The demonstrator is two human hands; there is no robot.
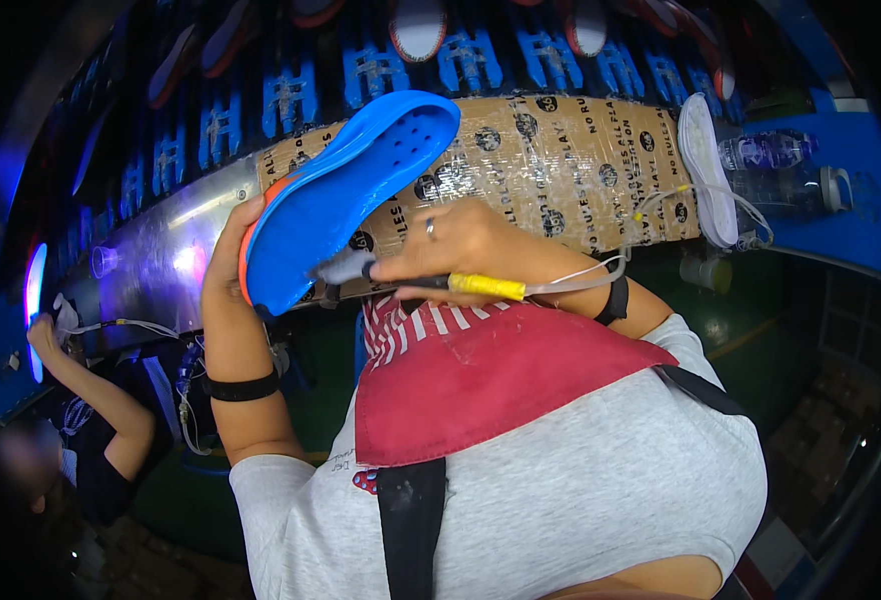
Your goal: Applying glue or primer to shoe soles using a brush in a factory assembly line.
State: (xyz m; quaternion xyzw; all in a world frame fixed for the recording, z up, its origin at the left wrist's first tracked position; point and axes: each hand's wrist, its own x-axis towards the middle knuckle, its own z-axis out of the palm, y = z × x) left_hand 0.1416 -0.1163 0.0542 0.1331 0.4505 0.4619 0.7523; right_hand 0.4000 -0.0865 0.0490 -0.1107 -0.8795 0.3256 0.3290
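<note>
You seem to be partway through working the inside of the blue sole (336,212) with the brush-like tool (486,287). Its grey head is blurred beside the near end, and whether it touches the surface there is hard to tell. That near end looks smooth and a little shiny, but how much has been covered you couldn't say from this view; the far end, with its small holes, lies clear of the tool and may be left to do.

The sole is up in front of you, tilted over the cardboard-covered desk (561,170), its orange edge toward your left hand (227,248). Those fingers are curled round that edge at the near end, closed on it. Your right hand (461,240) lies to the right of the sole, its fingers drawn in round the tool's handle (the yellow-wrapped part sticks out behind them), with the head pointing left toward the sole.
</note>
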